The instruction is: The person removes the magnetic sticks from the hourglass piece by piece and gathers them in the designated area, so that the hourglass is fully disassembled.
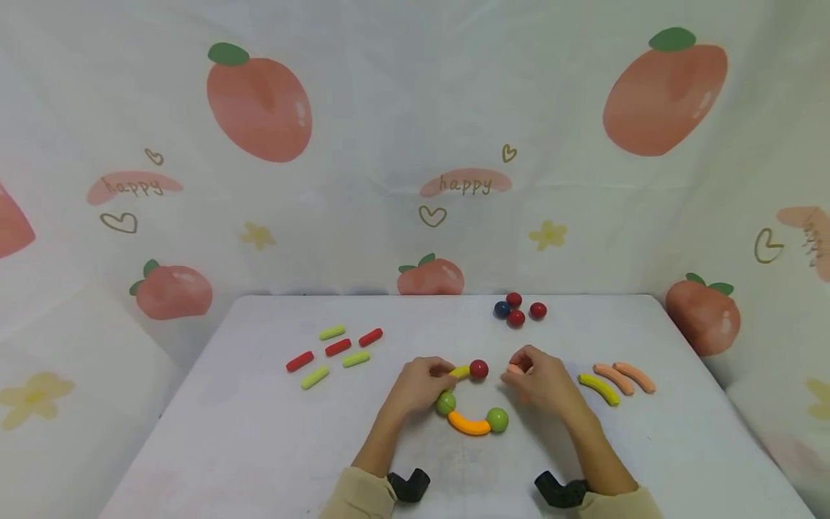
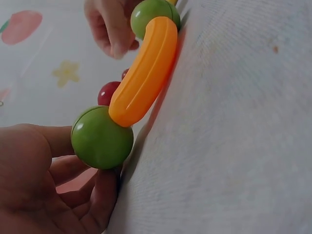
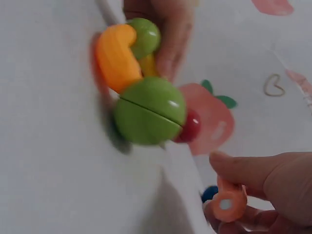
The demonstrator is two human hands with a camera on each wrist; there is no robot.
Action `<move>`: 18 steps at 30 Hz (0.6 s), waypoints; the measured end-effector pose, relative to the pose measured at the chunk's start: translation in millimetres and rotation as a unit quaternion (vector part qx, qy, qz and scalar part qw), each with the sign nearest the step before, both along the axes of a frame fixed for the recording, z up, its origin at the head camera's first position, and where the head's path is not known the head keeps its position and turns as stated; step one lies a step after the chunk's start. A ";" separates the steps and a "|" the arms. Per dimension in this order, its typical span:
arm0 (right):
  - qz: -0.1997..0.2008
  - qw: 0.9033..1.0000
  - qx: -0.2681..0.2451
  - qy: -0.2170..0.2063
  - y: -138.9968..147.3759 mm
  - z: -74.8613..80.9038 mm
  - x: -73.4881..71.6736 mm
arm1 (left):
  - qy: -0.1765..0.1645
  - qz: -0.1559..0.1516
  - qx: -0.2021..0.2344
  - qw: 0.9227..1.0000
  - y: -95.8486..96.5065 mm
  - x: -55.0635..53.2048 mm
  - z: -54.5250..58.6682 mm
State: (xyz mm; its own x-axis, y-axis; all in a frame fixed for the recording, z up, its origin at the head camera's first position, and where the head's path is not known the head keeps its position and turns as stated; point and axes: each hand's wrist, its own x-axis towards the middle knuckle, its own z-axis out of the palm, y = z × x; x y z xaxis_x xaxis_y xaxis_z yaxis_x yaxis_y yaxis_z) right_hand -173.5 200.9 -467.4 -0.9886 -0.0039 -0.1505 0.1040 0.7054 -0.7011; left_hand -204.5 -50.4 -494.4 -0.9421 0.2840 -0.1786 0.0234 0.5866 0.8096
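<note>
On the white table, a partial ring joins an orange curved rod [image 1: 470,424], a right green ball [image 1: 497,419], a left green ball [image 1: 445,402], a yellow curved rod [image 1: 460,373] and a red ball [image 1: 478,370]. My left hand [image 1: 420,386] pinches the yellow rod between thumb and fingers, beside the left green ball. Right of the ring, my right hand [image 1: 545,380] holds a salmon-pink curved rod [image 3: 230,204] between thumb and fingers. That rod's pale round end shows in the right wrist view; the fingers hide much of the rest.
Loose red balls [image 1: 537,311] and a blue ball [image 1: 502,310] lie at the back. To the right are salmon-pink rods [image 1: 613,378] and another yellow rod [image 1: 599,390]. Straight red rods [image 1: 338,347] and yellow-green rods [image 1: 356,359] lie at left. A printed cloth [image 1: 363,216] hangs behind.
</note>
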 end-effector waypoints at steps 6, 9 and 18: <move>0.002 0.997 0.067 0.032 30.3 -0.7 14.0 | -0.008 0.001 0.014 1.000 -4.9 -2.9 0.2; 0.001 0.993 0.099 0.067 49.3 -6.2 22.5 | -0.012 0.004 0.016 1.000 -5.0 -3.5 0.3; 0.017 0.959 0.211 0.190 84.9 -12.9 36.3 | -0.016 0.004 0.019 1.000 -2.4 -2.2 -0.7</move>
